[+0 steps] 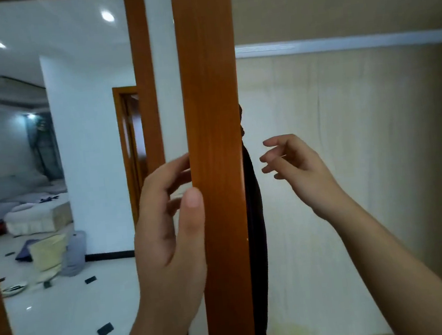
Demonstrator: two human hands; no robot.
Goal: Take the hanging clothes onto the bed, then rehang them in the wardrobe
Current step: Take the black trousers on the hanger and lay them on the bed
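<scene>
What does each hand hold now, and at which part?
Left hand grips the orange-brown wooden door panel by its left edge; right hand holds nothing.

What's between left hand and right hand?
Head view: an upright wooden panel, gripped by the left hand, then a dark hanging garment just past its right edge. Bare gap from garment to right hand.

Dark garment was mostly hidden behind the wooden panel between the hands. Only a narrow strip showed beside the right hand; its top and type could not be told. Left hand fingertips went out of sight behind the panel's edge, thumb in front. Both forearms were cut off at the bottom edge. Beyond the left hand, the sofa and floor clutter were blurred; small dark floor bits were too small to identify.
</scene>
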